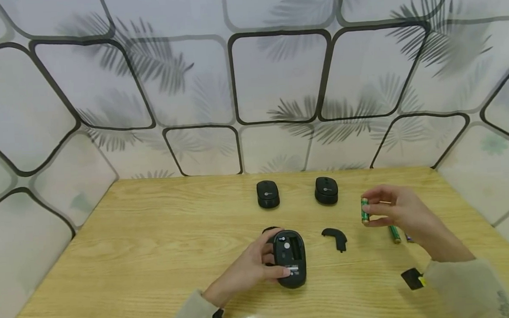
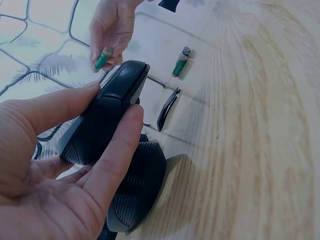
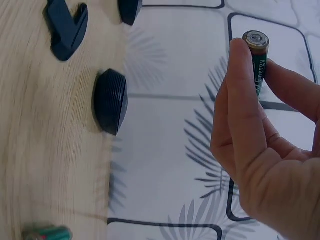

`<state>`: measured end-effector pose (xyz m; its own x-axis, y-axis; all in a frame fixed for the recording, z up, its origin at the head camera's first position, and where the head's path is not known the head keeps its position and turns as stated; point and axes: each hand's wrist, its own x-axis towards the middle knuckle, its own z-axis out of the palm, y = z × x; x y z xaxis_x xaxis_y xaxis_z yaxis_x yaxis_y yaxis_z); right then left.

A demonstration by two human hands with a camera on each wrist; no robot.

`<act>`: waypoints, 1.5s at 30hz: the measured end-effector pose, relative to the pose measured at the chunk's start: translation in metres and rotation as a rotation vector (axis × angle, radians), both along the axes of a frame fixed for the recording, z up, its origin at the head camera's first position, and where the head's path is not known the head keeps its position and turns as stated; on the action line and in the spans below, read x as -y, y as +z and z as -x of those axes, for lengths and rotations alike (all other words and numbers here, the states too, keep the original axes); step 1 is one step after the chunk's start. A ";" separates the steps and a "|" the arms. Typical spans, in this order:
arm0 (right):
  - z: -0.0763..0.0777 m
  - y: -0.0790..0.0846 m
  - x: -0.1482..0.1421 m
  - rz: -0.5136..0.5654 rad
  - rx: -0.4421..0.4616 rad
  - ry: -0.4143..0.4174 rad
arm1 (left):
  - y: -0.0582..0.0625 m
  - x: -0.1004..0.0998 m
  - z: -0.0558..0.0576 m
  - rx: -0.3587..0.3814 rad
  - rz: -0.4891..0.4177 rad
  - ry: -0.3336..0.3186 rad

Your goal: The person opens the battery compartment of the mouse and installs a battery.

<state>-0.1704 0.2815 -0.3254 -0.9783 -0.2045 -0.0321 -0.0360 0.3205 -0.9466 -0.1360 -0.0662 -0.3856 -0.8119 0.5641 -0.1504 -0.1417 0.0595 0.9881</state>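
My left hand (image 1: 252, 263) grips a black computer mouse (image 1: 294, 252) with its underside up, the long battery slot uncovered. Partly hidden behind it, another dark mouse (image 2: 137, 185) rests on the table. Off to the right, my right hand (image 1: 403, 212) pinches a green battery (image 1: 365, 211) between thumb and fingers, above the table and apart from the mouse. The battery's flat end (image 3: 256, 39) faces the right wrist camera. Between the hands lies a black curved battery cover (image 1: 337, 238). A second green battery (image 1: 395, 234) lies under the right forearm, beside a partly covered purplish item (image 1: 409, 238).
Two black mice, one on the left (image 1: 268, 194) and one on the right (image 1: 326, 190), stand near the back of the wooden table (image 1: 155, 239). A small black piece with a yellow tab (image 1: 412, 279) lies by the right sleeve. Patterned cloth walls (image 1: 276, 77) enclose the table.
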 end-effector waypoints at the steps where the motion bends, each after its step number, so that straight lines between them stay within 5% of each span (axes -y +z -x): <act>1: -0.001 0.000 0.002 0.003 -0.007 0.008 | 0.000 0.000 0.000 0.000 -0.001 -0.001; 18: -0.009 -0.008 0.044 0.138 0.006 0.084 | -0.001 0.001 0.000 0.009 -0.017 -0.003; 45: -0.007 -0.010 0.080 0.121 0.053 0.183 | 0.000 0.000 0.000 0.006 -0.032 0.005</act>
